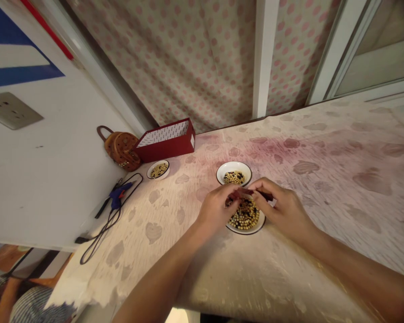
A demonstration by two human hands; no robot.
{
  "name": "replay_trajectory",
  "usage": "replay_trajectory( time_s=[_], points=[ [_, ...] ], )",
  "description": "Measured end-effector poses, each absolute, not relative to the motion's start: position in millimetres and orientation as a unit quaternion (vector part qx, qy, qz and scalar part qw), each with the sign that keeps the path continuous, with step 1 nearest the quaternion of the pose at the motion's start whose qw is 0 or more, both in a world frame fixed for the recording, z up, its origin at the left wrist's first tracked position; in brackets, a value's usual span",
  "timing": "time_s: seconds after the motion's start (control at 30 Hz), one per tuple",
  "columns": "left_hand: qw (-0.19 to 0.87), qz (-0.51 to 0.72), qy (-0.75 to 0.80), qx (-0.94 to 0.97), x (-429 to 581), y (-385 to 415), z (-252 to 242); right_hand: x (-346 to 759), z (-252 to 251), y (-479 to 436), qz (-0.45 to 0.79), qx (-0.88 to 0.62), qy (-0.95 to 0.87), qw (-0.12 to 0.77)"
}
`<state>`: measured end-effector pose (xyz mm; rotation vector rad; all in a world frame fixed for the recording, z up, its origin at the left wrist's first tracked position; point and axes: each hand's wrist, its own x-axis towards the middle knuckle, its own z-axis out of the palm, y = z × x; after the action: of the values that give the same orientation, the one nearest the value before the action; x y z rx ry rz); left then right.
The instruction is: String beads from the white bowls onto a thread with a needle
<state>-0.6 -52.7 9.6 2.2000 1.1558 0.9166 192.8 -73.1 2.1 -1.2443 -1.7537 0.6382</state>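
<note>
While a blue glue gun (119,195) lies off to the far side, the left hand (217,210) and right hand (283,211) pinch a small dark-red object (243,193) between them, above a white bowl (253,227) of mixed beans, a second bowl (234,164) just behind.

1. You have two hands in view: your left hand (217,211) and your right hand (283,211).
2. You count three white bowls (234,164) of mixed beans.
3. You see one red box (164,150).
4. You see one brown handbag (121,150).
5. You see one glue gun (119,196).
6. You see one wall socket (10,111).
</note>
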Motion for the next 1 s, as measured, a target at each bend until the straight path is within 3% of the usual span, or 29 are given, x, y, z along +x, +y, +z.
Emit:
replay_trajectory(
  time_s=[0.4,1.0],
  points=[
    [0.312,0.391,0.406,0.765,0.4,-51.9,4.8,190.3,0.2,-70.9,0.256,-0.463,-0.73,0.433],
    [0.329,0.398,0.401,0.757,1.8,-54.5,7.5,190.7,-0.1,-70.0,0.258,-0.458,-0.739,0.421]
  ],
)
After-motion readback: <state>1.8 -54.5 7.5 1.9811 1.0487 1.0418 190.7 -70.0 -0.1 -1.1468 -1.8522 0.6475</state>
